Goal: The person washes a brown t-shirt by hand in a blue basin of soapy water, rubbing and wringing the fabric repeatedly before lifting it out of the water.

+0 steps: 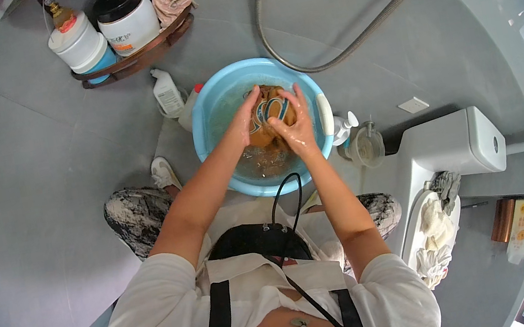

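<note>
A wet brown garment [263, 137] with a blue and white print is bunched up between my two hands over the light blue basin [197, 120]. My left hand [245, 121] presses on its left side, fingers pointing up along the cloth. On the other side my right hand [298, 128] grips it, with the thumb lying across the front and the fingers curved around the far edge. Cloudy water [224, 136] with some suds fills the basin, and the lower part of the garment hangs at the water. Both hands look wet.
A metal shower hose [354, 49] loops down behind the basin. White bottles [167, 92] stand left of it; a pump bottle [344, 126] and a clear jug [368, 147] stand right. A toilet [444, 145] bears clothes [437, 220]. Upper left, a corner shelf [142, 58] holds tubs.
</note>
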Demonstrator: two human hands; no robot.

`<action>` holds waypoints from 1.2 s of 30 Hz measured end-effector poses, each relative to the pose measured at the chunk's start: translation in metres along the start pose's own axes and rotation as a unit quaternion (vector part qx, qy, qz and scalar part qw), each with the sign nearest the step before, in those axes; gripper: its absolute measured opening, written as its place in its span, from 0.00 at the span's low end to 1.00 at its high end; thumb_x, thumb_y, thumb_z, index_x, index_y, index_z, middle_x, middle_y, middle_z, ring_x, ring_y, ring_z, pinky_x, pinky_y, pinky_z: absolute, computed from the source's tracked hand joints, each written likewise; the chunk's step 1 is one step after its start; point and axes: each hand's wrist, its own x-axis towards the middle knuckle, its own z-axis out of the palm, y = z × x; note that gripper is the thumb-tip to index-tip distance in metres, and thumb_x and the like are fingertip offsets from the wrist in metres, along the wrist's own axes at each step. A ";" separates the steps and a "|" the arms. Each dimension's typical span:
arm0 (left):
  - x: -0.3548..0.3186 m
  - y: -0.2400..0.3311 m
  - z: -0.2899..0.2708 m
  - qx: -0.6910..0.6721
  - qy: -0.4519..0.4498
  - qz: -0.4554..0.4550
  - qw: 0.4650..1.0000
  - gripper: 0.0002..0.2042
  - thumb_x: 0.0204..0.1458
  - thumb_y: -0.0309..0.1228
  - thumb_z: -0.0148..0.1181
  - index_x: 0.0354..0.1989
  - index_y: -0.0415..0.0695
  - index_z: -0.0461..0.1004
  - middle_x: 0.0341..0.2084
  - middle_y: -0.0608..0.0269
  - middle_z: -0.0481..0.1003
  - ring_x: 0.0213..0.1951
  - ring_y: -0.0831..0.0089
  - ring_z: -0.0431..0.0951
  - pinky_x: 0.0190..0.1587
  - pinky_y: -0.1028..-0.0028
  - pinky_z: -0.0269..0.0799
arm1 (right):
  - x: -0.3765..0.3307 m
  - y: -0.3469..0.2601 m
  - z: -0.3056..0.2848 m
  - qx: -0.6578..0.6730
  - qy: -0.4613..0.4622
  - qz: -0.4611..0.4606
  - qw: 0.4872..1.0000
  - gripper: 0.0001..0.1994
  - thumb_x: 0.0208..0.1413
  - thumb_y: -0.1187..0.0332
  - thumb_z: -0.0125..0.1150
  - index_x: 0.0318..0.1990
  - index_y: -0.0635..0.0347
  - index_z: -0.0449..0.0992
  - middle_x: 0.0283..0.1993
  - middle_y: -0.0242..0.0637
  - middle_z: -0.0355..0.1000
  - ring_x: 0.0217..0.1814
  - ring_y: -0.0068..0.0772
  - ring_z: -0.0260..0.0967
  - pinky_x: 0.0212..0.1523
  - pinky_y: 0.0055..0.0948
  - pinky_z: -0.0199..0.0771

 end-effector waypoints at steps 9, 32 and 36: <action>0.033 -0.025 -0.042 0.181 0.150 0.155 0.959 0.17 0.53 0.43 0.44 0.42 0.42 0.67 0.35 0.57 0.71 0.36 0.66 0.72 0.38 0.69 0.68 | 0.009 0.012 0.018 -0.040 0.040 0.022 0.998 0.16 0.40 0.63 0.62 0.36 0.62 0.70 0.35 0.48 0.67 0.38 0.43 0.67 0.38 0.32 0.66; -0.051 0.041 -0.015 0.947 0.107 0.045 0.299 0.21 0.43 0.46 0.56 0.35 0.40 0.75 0.34 0.54 0.69 0.43 0.61 0.67 0.43 0.63 0.64 | -0.026 0.018 -0.051 -0.316 -0.276 -0.124 0.899 0.11 0.40 0.60 0.61 0.24 0.58 0.74 0.30 0.39 0.70 0.38 0.42 0.65 0.39 0.36 0.64; -0.046 0.038 0.001 0.955 0.104 0.072 0.269 0.18 0.44 0.41 0.56 0.35 0.38 0.74 0.37 0.54 0.71 0.43 0.61 0.67 0.44 0.64 0.64 | -0.025 0.022 -0.041 -0.317 -0.353 0.015 0.880 0.08 0.44 0.63 0.57 0.25 0.58 0.72 0.30 0.43 0.70 0.35 0.46 0.67 0.37 0.39 0.65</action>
